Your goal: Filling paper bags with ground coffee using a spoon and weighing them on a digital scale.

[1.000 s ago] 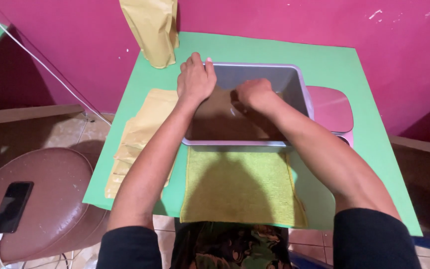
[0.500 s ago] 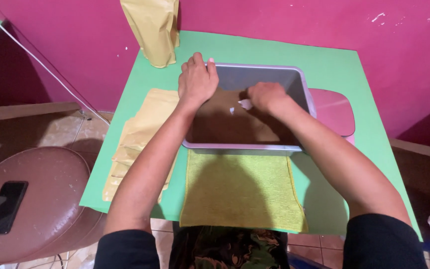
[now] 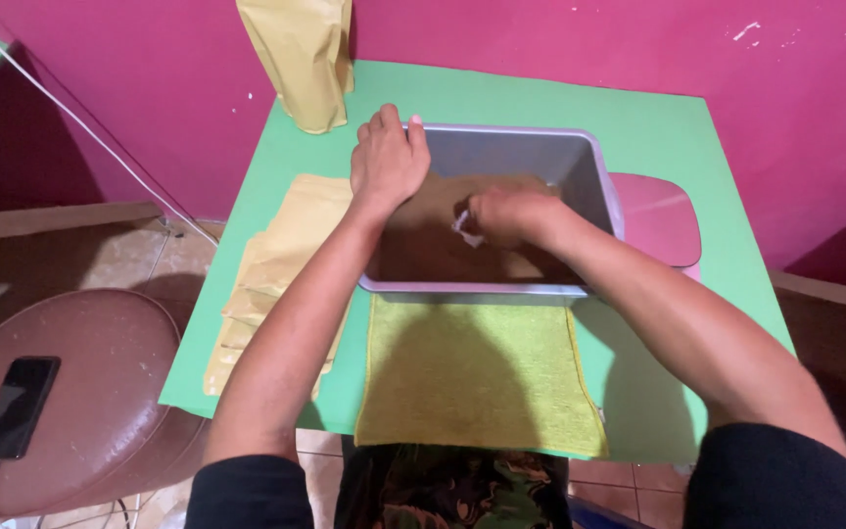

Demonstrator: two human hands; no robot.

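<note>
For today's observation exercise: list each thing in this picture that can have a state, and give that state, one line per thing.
Grey tub: open, holds brown powder.
Left hand: flat on the tub's rim.
Right hand: inside the tub, closed on a small white scoop.
Yellow cloth: spread flat.
Standing paper bag: upright.
Flat paper bags: stacked, lying flat.
Phone: screen dark, cable attached.

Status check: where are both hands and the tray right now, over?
Left hand flat on the grey tray's left rim. Right hand down inside the tray, pinching a small white item over the brown contents. Yellow cloth lies just in front; nothing blocking.
</note>
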